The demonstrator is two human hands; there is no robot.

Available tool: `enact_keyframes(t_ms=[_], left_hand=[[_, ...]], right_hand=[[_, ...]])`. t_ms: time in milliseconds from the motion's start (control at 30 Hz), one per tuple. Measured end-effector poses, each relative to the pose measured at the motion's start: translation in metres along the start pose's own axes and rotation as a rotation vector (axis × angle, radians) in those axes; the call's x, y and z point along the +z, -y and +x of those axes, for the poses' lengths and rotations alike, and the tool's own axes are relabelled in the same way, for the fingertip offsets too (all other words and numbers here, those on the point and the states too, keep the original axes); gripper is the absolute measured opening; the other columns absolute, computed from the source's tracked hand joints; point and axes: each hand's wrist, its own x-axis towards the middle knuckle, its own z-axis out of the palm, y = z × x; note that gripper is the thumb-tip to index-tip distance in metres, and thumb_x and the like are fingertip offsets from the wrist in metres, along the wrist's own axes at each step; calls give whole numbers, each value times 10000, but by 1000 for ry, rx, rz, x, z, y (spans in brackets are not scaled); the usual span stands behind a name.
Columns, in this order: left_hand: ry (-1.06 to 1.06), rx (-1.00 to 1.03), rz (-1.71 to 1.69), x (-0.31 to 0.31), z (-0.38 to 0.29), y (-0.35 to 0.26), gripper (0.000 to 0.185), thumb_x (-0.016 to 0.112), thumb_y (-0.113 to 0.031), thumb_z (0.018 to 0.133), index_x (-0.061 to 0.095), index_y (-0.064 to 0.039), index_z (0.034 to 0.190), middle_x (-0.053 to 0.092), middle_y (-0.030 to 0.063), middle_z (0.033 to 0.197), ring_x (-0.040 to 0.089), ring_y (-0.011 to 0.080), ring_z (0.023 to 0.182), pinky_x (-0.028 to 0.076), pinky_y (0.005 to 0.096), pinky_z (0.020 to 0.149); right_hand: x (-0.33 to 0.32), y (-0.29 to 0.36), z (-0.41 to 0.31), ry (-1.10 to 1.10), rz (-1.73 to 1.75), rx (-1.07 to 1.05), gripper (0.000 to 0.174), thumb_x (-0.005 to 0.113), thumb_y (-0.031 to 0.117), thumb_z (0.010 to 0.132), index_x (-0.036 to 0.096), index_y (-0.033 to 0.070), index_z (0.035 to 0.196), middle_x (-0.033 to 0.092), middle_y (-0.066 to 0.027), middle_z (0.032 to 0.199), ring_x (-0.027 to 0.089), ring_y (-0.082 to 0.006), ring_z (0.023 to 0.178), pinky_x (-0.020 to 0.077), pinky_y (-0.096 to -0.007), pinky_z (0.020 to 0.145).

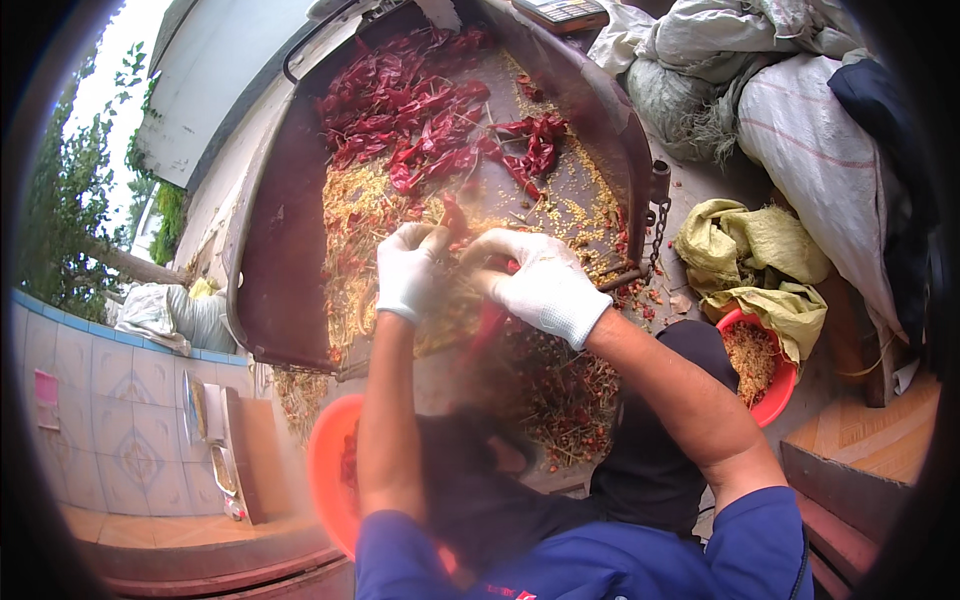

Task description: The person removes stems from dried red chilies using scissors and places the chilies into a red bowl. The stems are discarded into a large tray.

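My gloved left hand [407, 270] pinches a dried red chili pod [453, 216] between thumb and fingers. Close to its right, my gloved right hand [551, 289] has its fingers curled around another red chili piece [489, 326], blurred and partly hidden by the glove. Both hands are over the near part of a brown metal cart bed [279, 247]. Toward its far end lies a pile of dried red chilies [427, 105]. Yellow chili seeds [596, 199] are strewn along the right side, and more seeds mixed with stems [349, 247] cover the left.
A heap of stems and scraps [574, 409] lies between my legs. An orange-red basin [330, 465] stands left, and a red basin of seeds [754, 364] right, beside a yellow woven sack [776, 247]. White sacks [814, 120] and a hanging chain [660, 236] are farther right.
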Motion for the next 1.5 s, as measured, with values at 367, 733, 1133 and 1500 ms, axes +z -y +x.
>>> enact_keyframes(t_ms=[367, 733, 1133, 1500], left_hand=[[136, -36, -374, -18, -38, -11, 188, 681, -123, 974, 678, 29, 1084, 730, 83, 924, 683, 133, 670, 538, 231, 552], [127, 164, -102, -10, -53, -20, 214, 675, -181, 1005, 744, 0, 1097, 761, 56, 952, 695, 103, 823, 518, 232, 680], [-134, 495, 659, 3, -36, 9, 179, 746, -190, 918, 760, -68, 1047, 746, 112, 961, 706, 231, 856, 547, 349, 805], [-62, 711, 492, -5, -71, -24, 212, 759, -55, 896, 743, -7, 1101, 758, 127, 939, 734, 183, 840, 577, 308, 776]], right_hand=[[13, -15, 2, -255, -297, -419, 494, 725, 176, 874, 660, 271, 1355, 699, -94, 920, 706, -296, 842, 570, -437, 708], [-22, -10, 5, -318, -42, -231, 182, 719, 117, 912, 708, 72, 1089, 710, -115, 962, 735, -229, 792, 574, -368, 690], [-40, -17, 8, -217, 203, -88, 171, 674, 72, 956, 678, 5, 1113, 737, -58, 915, 727, -133, 688, 533, -267, 570], [8, -18, 1, -296, -491, -577, 492, 746, 185, 869, 655, 215, 1352, 685, -71, 909, 709, -268, 775, 565, -393, 627]])
